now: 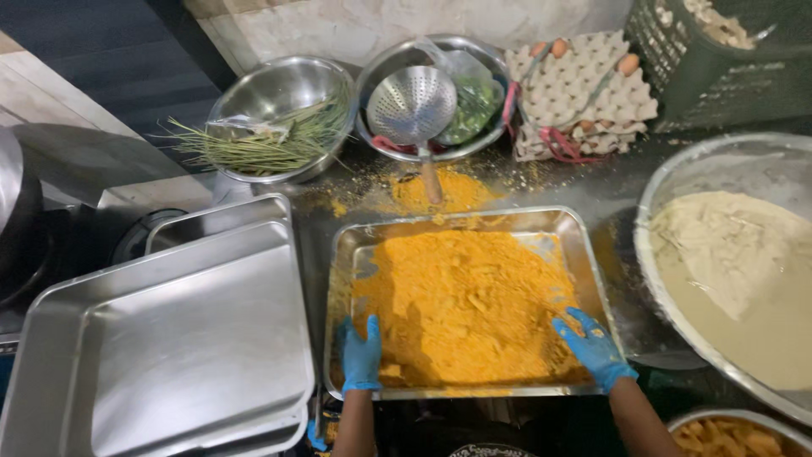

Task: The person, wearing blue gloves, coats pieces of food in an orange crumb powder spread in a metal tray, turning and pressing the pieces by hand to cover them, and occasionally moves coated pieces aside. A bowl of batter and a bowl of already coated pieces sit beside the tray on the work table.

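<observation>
Two blue-gloved hands rest inside a rectangular steel tray (584,254) heaped with orange-yellow crumb coating (461,309), which sits at the middle of the dark desk (609,190). The left hand (360,355) lies flat at the tray's near left corner, its grip spread open, fingers on the crumbs and clasping nothing. The right hand (595,347) lies at the near right corner, fingers likewise splayed on the coating beside the tray wall. At the back stands a grey cardboard egg carton (584,89) with a few brown eggs and pink string, and to its right a dark green plastic crate (719,72). A round steel bowl with green stalks (275,118) and another steel bowl (385,68) holding a perforated steel skimmer (414,106) sit behind the tray, spilled crumbs between. Stacked empty steel trays (178,338) lie just beside the tray's left edge; a wide steel basin of pale batter (736,271) crowds its right edge, leaving little room on either side. A bowl of orange pieces (732,436) shows at the lower right.
</observation>
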The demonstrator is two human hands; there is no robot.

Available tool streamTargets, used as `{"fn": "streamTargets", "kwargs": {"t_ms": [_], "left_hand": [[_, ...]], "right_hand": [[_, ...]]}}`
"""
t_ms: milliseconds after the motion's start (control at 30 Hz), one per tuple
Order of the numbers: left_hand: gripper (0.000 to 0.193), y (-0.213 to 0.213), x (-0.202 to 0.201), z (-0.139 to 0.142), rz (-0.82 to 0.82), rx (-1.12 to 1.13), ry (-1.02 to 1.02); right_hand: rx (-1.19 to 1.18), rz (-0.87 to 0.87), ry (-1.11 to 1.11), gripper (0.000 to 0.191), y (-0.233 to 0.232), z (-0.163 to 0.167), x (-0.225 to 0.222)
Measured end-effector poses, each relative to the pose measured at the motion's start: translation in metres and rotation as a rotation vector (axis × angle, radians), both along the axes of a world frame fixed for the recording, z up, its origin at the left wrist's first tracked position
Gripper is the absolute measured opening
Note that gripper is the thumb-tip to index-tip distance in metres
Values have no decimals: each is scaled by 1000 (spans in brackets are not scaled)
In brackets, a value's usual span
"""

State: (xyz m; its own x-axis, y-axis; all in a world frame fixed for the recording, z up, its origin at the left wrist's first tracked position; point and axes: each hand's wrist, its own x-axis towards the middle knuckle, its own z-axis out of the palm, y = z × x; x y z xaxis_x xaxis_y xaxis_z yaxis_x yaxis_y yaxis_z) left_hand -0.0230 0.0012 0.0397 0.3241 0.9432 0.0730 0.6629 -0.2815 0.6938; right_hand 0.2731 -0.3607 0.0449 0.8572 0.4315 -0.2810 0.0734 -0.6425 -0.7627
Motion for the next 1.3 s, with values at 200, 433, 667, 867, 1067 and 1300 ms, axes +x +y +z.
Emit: {"fn": "streamTargets", "kwargs": {"t_ms": [200, 433, 667, 867, 1067, 1300], "left_hand": [[76, 26, 4, -24, 33, -171, -33], [69, 7, 44, -44, -13, -847, -285], [71, -28, 126, -7, 56, -1590, -605], [86, -5, 127, -10, -133, -1290, -478], [65, 5, 99, -34, -476, -156, -76], [47, -22, 79, -24, -483, -422, -45]], "right_hand": [[22, -287, 194, 82, 38, -6, -8], [393, -477, 872, 71, 84, -4, -23], [843, -241, 1339, 58, 163, -16, -31], [247, 206, 616, 61, 126, -17, 23], [-51, 368, 471, 70, 88, -5, 49], [-372, 402, 125, 84, 41, -27, 42]]}}
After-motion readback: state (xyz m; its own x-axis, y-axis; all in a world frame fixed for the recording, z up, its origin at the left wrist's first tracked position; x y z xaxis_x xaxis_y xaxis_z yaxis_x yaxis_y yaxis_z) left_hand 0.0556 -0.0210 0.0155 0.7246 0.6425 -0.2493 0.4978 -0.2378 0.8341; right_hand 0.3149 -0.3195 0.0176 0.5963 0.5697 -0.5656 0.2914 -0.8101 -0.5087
